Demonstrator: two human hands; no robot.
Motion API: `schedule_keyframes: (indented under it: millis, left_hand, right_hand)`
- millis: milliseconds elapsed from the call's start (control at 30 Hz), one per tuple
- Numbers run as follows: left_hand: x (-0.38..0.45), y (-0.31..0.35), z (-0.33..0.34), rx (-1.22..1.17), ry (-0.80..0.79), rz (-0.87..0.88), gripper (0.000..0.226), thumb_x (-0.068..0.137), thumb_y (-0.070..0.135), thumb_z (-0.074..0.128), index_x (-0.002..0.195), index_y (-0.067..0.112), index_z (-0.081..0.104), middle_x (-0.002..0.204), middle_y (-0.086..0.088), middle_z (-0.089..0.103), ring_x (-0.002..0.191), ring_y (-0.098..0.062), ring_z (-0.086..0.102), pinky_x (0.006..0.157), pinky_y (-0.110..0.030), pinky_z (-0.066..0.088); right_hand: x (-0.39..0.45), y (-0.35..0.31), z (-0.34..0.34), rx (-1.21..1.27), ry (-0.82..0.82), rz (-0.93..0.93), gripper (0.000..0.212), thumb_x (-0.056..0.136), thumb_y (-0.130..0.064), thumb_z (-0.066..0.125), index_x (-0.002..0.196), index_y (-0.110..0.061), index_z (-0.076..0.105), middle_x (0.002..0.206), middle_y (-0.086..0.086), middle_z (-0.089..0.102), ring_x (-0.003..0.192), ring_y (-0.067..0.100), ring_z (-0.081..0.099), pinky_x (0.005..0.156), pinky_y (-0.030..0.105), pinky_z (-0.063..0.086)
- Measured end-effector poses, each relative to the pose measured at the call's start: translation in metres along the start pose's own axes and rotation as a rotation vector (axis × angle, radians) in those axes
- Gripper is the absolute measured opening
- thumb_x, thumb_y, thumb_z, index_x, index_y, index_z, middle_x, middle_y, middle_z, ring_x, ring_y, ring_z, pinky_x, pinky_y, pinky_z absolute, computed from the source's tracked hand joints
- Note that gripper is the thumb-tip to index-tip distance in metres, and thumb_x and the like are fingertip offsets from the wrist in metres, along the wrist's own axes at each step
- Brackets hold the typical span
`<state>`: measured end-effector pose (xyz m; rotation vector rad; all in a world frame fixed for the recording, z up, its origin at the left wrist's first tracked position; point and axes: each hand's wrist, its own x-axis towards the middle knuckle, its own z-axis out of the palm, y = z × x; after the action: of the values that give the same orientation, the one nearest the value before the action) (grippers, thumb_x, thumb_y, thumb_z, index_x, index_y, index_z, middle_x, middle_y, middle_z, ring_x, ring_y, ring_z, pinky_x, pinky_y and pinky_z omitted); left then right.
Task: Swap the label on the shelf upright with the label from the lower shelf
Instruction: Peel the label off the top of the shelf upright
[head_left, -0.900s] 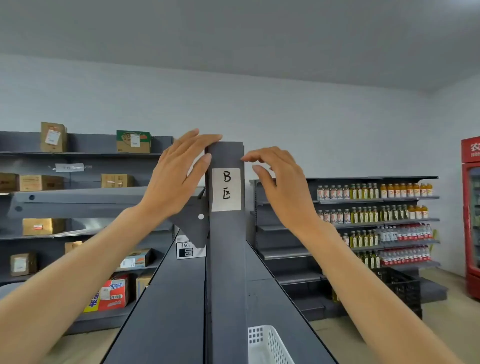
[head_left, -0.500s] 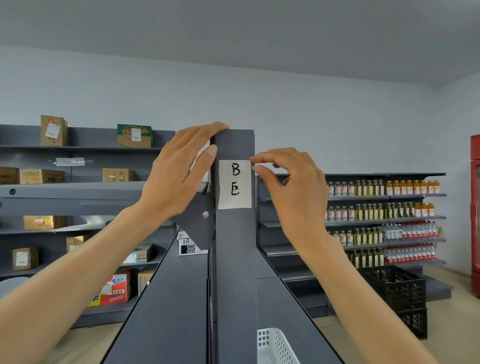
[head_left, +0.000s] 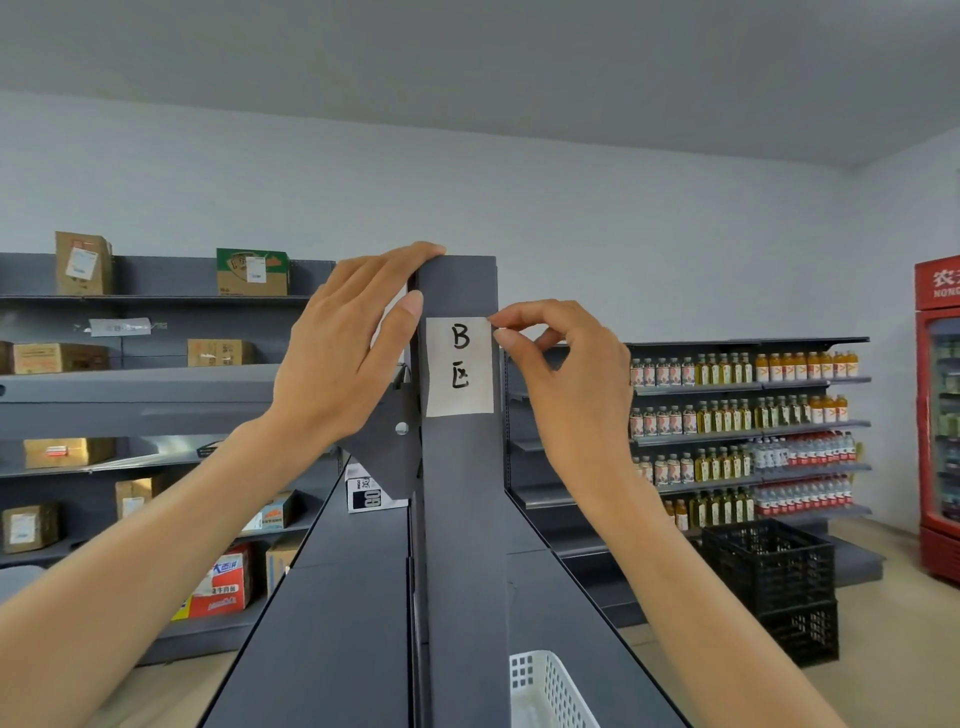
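Observation:
A white paper label (head_left: 459, 366) with a handwritten "B" and a character below it is stuck on the front of the dark grey shelf upright (head_left: 464, 519), near its top. My right hand (head_left: 563, 379) pinches the label's upper right corner between thumb and forefinger. My left hand (head_left: 345, 353) is laid flat against the upright's left side, fingertips reaching its top edge and thumb beside the label's left edge. No lower-shelf label is visible.
Grey shelves run away on both sides of the upright. A white plastic basket (head_left: 545, 691) sits low on the right. Cardboard boxes (head_left: 83, 262) fill the left shelves, bottles (head_left: 737, 415) the right ones. Black crates (head_left: 774, 582) and a red fridge (head_left: 937, 415) stand at far right.
My right hand's fingers closed from spread to a pinch on the label's upper right corner. My left hand stayed on the upright. The view came closer.

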<state>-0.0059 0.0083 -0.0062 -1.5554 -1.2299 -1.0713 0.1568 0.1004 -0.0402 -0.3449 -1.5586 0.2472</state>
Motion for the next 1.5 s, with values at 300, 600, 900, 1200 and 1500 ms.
schedule_keyframes:
  millis: [300, 600, 900, 1200, 1500]
  left_hand:
    - [-0.001, 0.002, -0.001, 0.006, 0.001, -0.003, 0.049, 0.101, 0.031, 0.027, 0.145, 0.022, 0.048, 0.141, 0.006, 0.057, 0.129, -0.015, 0.047, 0.102, -0.025, 0.035]
    - [-0.002, 0.002, -0.001, 0.009, 0.010, 0.005, 0.050, 0.101, 0.032, 0.026, 0.145, 0.021, 0.047, 0.140, 0.003, 0.057, 0.126, -0.014, 0.046, 0.100, -0.025, 0.036]
    - [-0.002, 0.002, 0.000, 0.023, 0.021, 0.007, 0.051, 0.101, 0.034, 0.025, 0.145, 0.019, 0.048, 0.140, 0.002, 0.058, 0.124, -0.014, 0.045, 0.098, -0.026, 0.036]
    - [-0.001, 0.000, 0.001, 0.037, 0.017, 0.013, 0.051, 0.101, 0.034, 0.025, 0.145, 0.021, 0.048, 0.140, 0.006, 0.058, 0.126, -0.013, 0.046, 0.097, -0.022, 0.034]
    - [-0.002, 0.000, -0.001, 0.021, 0.019, 0.006, 0.050, 0.101, 0.034, 0.025, 0.145, 0.023, 0.047, 0.142, 0.007, 0.057, 0.127, -0.014, 0.046, 0.098, -0.026, 0.037]
  right_hand:
    - [0.008, -0.005, -0.005, 0.049, -0.001, 0.010, 0.025, 0.086, -0.027, 0.074, 0.085, -0.046, 0.059, 0.092, -0.019, 0.063, 0.085, 0.010, 0.063, 0.074, 0.039, 0.058]
    - [0.007, -0.011, -0.001, -0.074, 0.009, 0.036, 0.011, 0.086, -0.040, 0.073, 0.078, -0.041, 0.065, 0.087, -0.018, 0.068, 0.082, 0.007, 0.062, 0.070, 0.038, 0.057]
    - [0.001, -0.014, 0.002, -0.098, -0.074, 0.032, 0.014, 0.093, -0.035, 0.065, 0.082, -0.039, 0.058, 0.096, -0.014, 0.068, 0.082, 0.008, 0.062, 0.072, 0.040, 0.057]
    - [-0.011, -0.014, 0.007, -0.122, -0.093, -0.158, 0.008, 0.098, -0.016, 0.058, 0.091, -0.020, 0.057, 0.091, -0.020, 0.050, 0.094, 0.007, 0.051, 0.065, 0.030, 0.049]
    - [-0.019, -0.015, 0.004, 0.041, -0.231, -0.089, 0.015, 0.101, -0.008, 0.052, 0.092, -0.020, 0.052, 0.091, 0.000, 0.061, 0.088, 0.021, 0.057, 0.072, 0.036, 0.050]
